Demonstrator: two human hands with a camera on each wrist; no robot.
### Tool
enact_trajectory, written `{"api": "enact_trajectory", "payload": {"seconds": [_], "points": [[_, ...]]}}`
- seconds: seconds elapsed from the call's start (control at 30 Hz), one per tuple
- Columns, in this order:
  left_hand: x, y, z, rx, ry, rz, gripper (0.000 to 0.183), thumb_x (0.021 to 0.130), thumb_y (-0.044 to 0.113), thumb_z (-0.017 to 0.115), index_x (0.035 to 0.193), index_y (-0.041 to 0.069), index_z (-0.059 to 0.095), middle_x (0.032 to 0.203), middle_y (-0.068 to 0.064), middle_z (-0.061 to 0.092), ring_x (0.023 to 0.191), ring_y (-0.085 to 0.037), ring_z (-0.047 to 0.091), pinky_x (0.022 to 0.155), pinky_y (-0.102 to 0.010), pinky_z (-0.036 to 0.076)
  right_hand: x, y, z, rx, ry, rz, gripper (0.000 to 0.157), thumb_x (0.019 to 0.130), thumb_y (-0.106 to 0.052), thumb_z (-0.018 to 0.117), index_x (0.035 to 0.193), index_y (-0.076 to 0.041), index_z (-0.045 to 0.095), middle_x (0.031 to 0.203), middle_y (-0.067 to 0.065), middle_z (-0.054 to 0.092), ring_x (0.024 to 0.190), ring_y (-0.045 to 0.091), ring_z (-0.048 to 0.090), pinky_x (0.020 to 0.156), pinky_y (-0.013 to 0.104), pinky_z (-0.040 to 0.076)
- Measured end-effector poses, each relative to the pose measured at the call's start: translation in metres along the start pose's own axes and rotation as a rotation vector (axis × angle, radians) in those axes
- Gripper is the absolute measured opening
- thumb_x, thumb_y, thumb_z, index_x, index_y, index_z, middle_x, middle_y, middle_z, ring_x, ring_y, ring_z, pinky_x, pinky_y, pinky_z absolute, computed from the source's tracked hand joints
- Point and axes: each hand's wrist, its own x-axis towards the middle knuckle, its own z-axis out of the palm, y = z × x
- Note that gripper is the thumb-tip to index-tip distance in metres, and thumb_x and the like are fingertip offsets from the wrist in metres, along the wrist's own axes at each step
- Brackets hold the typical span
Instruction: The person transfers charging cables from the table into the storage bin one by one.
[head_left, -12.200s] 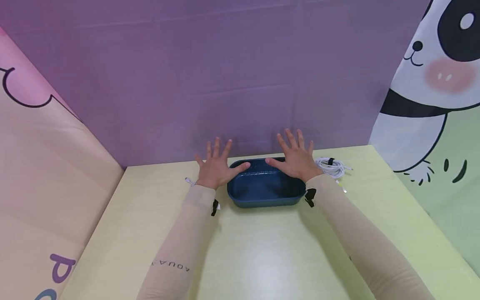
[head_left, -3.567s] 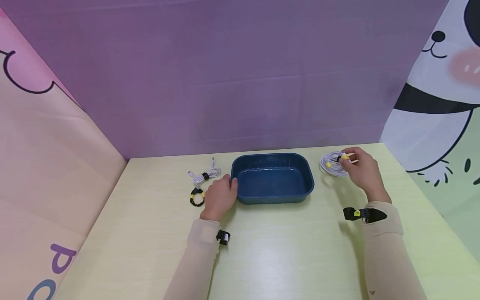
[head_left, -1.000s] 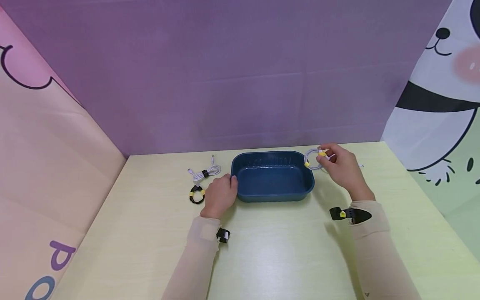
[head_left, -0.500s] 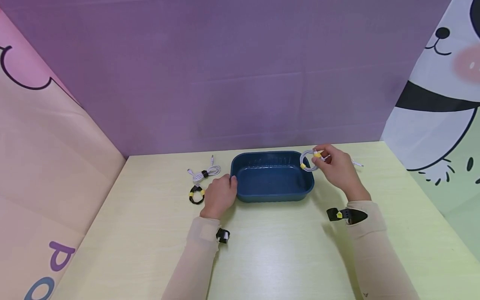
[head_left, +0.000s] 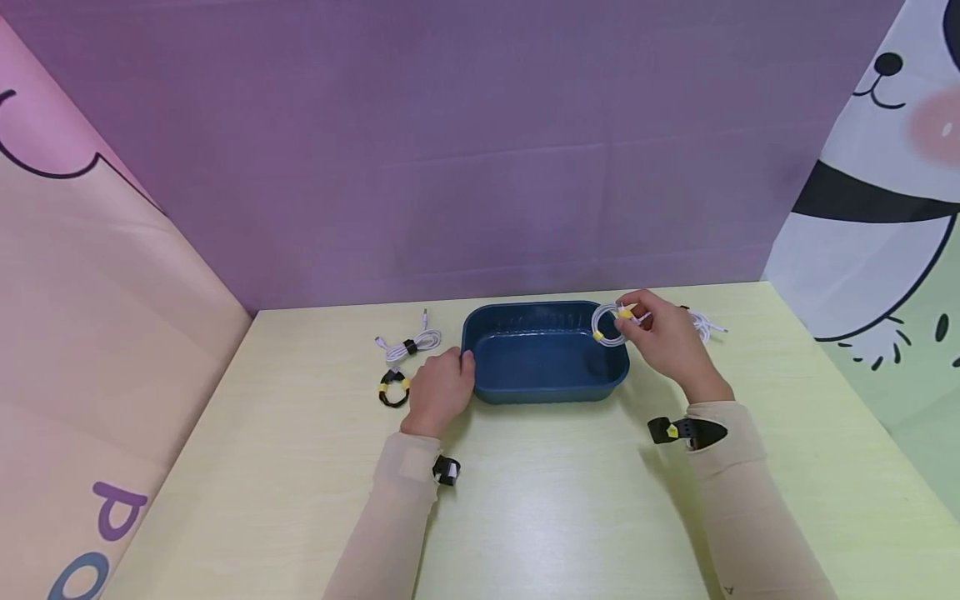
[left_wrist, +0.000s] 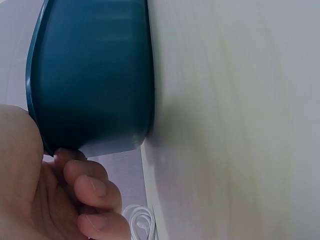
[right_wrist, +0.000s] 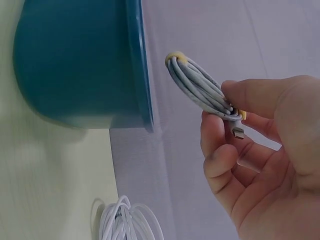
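Observation:
My left hand grips the left rim of a dark blue rectangular basin; its fingers curl by the edge in the left wrist view. Between thumb and fingers, my right hand pinches a coiled white cable bound with yellow ties, its metal plug showing below the fingertips. In the head view this coil hangs over the basin's right rim. A second white cable coil lies on the table behind my right hand, partly covered by it. No object shows on the basin's visible floor.
Left of the basin lies a white cable bundle with a black strap. Nearer me is a small black coil with yellow bands, close to my left hand. A purple backdrop rises behind the table.
Earlier both hands were spread over the basin. Since then my left hand took its rim, and my right lifted the yellow-tied cable from the other coil, carrying it left to the basin's right side.

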Motion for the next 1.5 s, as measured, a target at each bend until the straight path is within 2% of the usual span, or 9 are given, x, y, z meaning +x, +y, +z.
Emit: {"api": "enact_trajectory", "payload": {"seconds": [0.97,1.5], "points": [[-0.001,0.002,0.0,0.012,-0.002,-0.003,0.04,0.108,0.031,0.043,0.077,0.009,0.057,0.063,-0.004,0.048,0.055,-0.022,0.052,0.047,-0.03,0.032,0.001,-0.008,0.017,-0.049,-0.057,-0.014,0.033,0.101,-0.017,0.066,0.132,-0.009,0.06,0.112,0.019,0.069,0.09,0.03,0.061,0.07,0.031,0.048],[-0.002,0.004,0.001,-0.006,-0.002,-0.001,0.04,0.108,0.031,0.043,0.077,0.01,0.057,0.063,-0.004,0.048,0.054,-0.022,0.051,0.047,-0.03,0.031,0.003,-0.008,0.023,-0.059,-0.09,-0.049,0.032,0.099,-0.015,0.067,0.129,-0.007,0.062,0.1,0.012,0.067,0.08,0.025,0.055,0.066,0.031,0.044]]}}
